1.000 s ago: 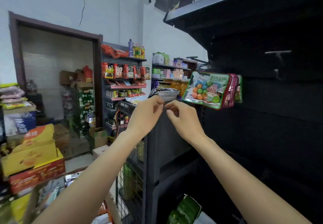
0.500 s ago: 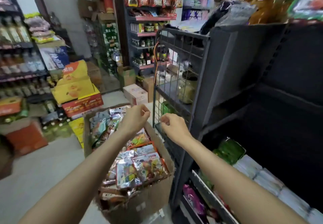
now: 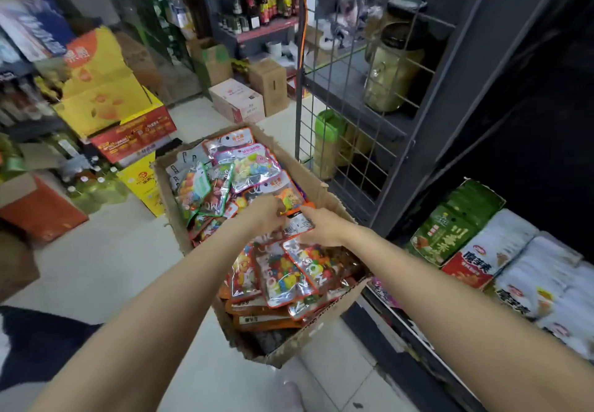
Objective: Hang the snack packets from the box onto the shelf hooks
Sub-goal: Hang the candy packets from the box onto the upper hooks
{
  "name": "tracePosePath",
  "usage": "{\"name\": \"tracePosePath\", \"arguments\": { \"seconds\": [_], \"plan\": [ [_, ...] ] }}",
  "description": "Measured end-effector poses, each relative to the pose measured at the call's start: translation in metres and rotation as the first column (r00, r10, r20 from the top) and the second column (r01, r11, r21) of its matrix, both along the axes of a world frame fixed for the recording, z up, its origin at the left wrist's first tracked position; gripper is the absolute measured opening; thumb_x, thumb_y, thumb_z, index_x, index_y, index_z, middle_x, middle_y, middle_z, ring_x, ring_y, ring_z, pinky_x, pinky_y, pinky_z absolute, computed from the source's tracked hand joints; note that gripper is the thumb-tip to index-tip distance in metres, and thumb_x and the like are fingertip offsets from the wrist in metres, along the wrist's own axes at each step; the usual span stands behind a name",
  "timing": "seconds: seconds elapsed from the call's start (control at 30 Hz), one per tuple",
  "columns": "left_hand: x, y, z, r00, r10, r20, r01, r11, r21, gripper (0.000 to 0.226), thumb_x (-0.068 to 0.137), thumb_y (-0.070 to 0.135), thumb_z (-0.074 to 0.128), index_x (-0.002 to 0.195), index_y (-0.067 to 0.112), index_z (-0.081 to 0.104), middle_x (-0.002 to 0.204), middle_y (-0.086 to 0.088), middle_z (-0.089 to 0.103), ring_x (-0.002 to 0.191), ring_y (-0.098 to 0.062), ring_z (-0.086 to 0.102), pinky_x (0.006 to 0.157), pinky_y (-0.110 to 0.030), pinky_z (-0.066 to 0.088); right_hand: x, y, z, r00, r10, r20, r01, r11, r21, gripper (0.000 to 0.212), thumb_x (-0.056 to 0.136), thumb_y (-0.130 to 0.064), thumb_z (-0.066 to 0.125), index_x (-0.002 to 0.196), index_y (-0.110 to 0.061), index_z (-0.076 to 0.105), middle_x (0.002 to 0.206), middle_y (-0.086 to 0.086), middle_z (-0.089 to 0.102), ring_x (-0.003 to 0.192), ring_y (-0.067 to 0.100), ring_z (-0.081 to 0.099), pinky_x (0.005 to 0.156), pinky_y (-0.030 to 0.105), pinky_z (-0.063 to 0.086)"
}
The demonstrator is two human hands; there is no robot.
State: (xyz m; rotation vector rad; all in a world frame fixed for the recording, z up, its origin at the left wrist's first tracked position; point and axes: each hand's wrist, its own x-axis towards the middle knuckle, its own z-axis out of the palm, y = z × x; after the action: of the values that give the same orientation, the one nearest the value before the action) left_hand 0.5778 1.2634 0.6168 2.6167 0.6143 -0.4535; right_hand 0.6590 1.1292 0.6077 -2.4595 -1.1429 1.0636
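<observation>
Pale floor tiles [image 3: 106, 260] carry one open cardboard box [image 3: 324, 186], standing just left of a dark shelf unit [image 3: 450, 96] fronted by a wire grid panel [image 3: 347, 67]. Inside the box lies a loose heap of snack packets [image 3: 254, 167], too many and too overlapped to count. Over the middle of the heap, two hands meet on one packet [image 3: 297, 226] with a white label: the left hand [image 3: 262, 215] has its fingers curled onto the packet's left edge, and the right hand [image 3: 324, 225] holds its right side, thumb on top. Farther left, two yellow and red cartons [image 3: 106, 96] are stacked. On the right, the shelf's bottom tier holds green bags [image 3: 450, 225] and white bags [image 3: 527, 270].
</observation>
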Motion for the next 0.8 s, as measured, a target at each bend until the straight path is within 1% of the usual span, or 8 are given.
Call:
{"name": "tracePosePath", "arguments": {
  "seconds": [0.13, 0.33, 0.43, 0.53, 0.6, 0.67, 0.73, 0.8],
  "plan": [
    [0.005, 0.0, -0.012, 1.0, 0.007, -0.016, -0.005, 0.996, 0.094, 0.042, 0.086, 0.043, 0.062, 0.101, 0.003, 0.064, 0.11, -0.016, 0.062, 0.105, -0.03, 0.055, 0.083, -0.036, 0.046, -0.006, -0.004, -0.004, 0.998, -0.01, 0.057, 0.012, 1.0, -0.028, 0.087, 0.078, -0.047, 0.071, 0.143, -0.009, 0.027, 0.142, 0.016, 0.03, 0.132, 0.032, 0.032, 0.108, 0.042, 0.034],
    [-0.001, -0.011, -0.025, 0.988, 0.051, 0.149, -0.071, 0.989, 0.13, 0.036, 0.082, 0.033, 0.07, 0.099, 0.004, 0.056, 0.11, -0.017, 0.054, 0.107, -0.034, 0.05, 0.084, -0.044, 0.046, -0.018, -0.014, -0.004, 0.985, -0.015, 0.174, 0.015, 1.0, -0.004, 0.054, 0.086, -0.034, 0.067, 0.122, -0.005, 0.041, 0.126, 0.018, 0.039, 0.118, 0.032, 0.04, 0.093, 0.038, 0.041],
    [-0.012, -0.018, -0.025, 0.953, 0.089, 0.291, -0.096, 0.995, 0.009, 0.027, 0.088, 0.021, 0.064, 0.101, 0.001, 0.051, 0.1, -0.018, 0.058, 0.094, -0.035, 0.054, 0.077, -0.044, 0.046, -0.01, -0.02, 0.002, 0.984, 0.046, 0.172, -0.039, 0.998, -0.046, 0.029, 0.087, -0.033, 0.066, 0.085, -0.008, 0.053, 0.083, 0.003, 0.051, 0.082, 0.019, 0.047, 0.06, 0.029, 0.035],
    [-0.025, -0.027, -0.02, 0.921, 0.104, 0.376, -0.105, 0.994, -0.019, 0.018, 0.092, 0.014, 0.056, 0.1, 0.003, 0.043, 0.085, -0.016, 0.058, 0.082, -0.035, 0.057, 0.066, -0.043, 0.047, -0.008, -0.022, 0.01, 0.973, 0.011, 0.232, -0.019, 0.999, 0.032, 0.038, 0.08, -0.02, 0.072, 0.057, -0.014, 0.043, 0.071, 0.005, 0.052, 0.071, 0.019, 0.049, 0.06, 0.029, 0.034],
    [-0.034, -0.034, -0.011, 0.891, 0.102, 0.442, -0.112, 0.994, -0.002, 0.015, 0.093, 0.012, 0.052, 0.096, 0.006, 0.038, 0.077, -0.012, 0.052, 0.074, -0.034, 0.054, 0.057, -0.037, 0.04, -0.011, -0.025, 0.014, 0.968, -0.053, 0.247, 0.016, 0.989, 0.15, 0.038, 0.081, -0.01, 0.069, 0.056, -0.015, 0.04, 0.077, 0.007, 0.056, 0.076, 0.019, 0.052, 0.063, 0.028, 0.035],
    [-0.041, -0.041, 0.001, 0.846, 0.105, 0.524, -0.14, 0.99, 0.028, 0.015, 0.092, 0.008, 0.051, 0.102, 0.005, 0.041, 0.078, -0.011, 0.05, 0.072, -0.032, 0.051, 0.056, -0.036, 0.035, -0.015, -0.035, 0.022, 0.965, -0.12, 0.234, 0.059, 0.966, 0.252, 0.035, 0.084, -0.011, 0.066, 0.061, -0.019, 0.042, 0.082, 0.004, 0.06, 0.08, 0.019, 0.055, 0.066, 0.029, 0.037],
    [-0.045, -0.049, 0.015, 0.769, 0.081, 0.634, -0.151, 0.987, 0.057, 0.017, 0.087, 0.003, 0.051, 0.102, 0.007, 0.046, 0.086, -0.011, 0.054, 0.078, -0.03, 0.049, 0.06, -0.036, 0.035, -0.019, -0.053, 0.035, 0.957, -0.213, 0.195, 0.127, 0.918, 0.376, 0.027, 0.089, -0.015, 0.062, 0.069, -0.018, 0.044, 0.075, -0.003, 0.054, 0.073, 0.013, 0.052, 0.061, 0.027, 0.036],
    [-0.044, -0.061, 0.03, 0.677, -0.013, 0.736, -0.109, 0.987, 0.118, 0.016, 0.084, 0.002, 0.054, 0.098, 0.008, 0.053, 0.093, -0.012, 0.057, 0.087, -0.03, 0.05, 0.067, -0.037, 0.038, -0.023, -0.074, 0.051, 0.941, -0.337, 0.042, 0.266, 0.807, 0.527, 0.019, 0.092, -0.015, 0.058, 0.078, -0.012, 0.046, 0.064, -0.004, 0.045, 0.055, 0.001, 0.044, 0.05, 0.018, 0.032]
  ]
}}
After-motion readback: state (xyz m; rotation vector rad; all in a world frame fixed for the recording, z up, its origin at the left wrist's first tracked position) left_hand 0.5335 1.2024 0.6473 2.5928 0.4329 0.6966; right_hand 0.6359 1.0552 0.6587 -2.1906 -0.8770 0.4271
